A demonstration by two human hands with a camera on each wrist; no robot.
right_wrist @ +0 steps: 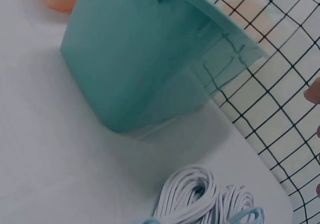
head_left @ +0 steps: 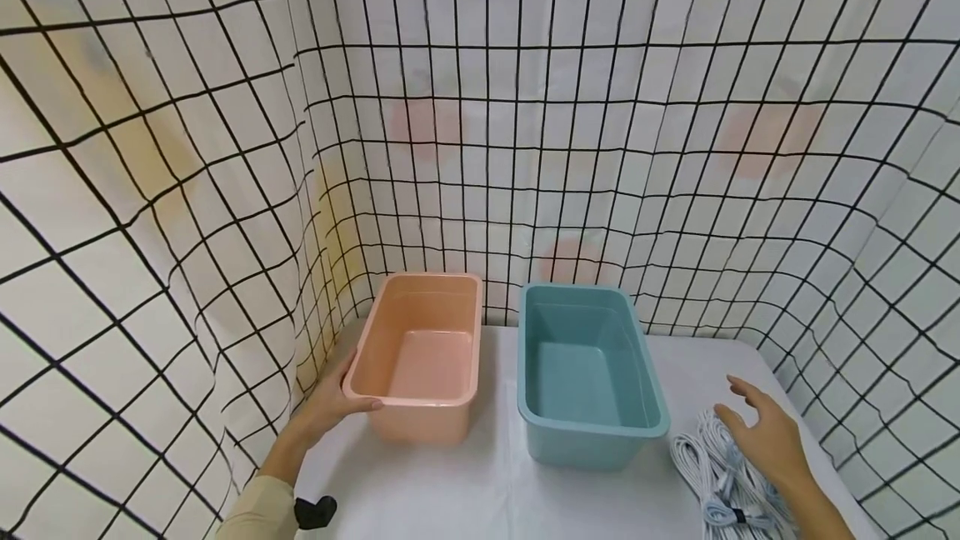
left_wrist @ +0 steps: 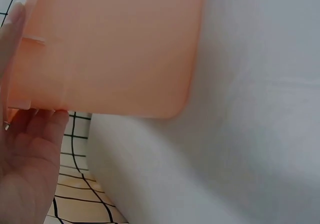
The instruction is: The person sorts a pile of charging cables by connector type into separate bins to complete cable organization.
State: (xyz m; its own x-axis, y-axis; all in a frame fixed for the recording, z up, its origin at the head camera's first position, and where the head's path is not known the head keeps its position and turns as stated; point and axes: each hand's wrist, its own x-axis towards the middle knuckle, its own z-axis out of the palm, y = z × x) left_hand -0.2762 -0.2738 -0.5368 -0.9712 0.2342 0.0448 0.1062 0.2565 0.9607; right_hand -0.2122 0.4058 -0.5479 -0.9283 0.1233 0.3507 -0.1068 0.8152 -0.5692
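Note:
An empty peach plastic bin stands on the left of the table. My left hand grips its near left corner, thumb along the front rim and fingers against the side wall under the rim. Right of it is a teal plastic bin, also empty. My right hand hovers over coiled bundles of white cable with light-blue parts, its fingers spread and loosely bent, holding nothing. In the right wrist view the cable bundles lie beside the teal bin, and only fingertips show at the right edge.
A black wire grid backed by pale cloth with faint coloured shapes encloses the table at the back and both sides. White cloth covers the tabletop. A small black object shows beside the left sleeve.

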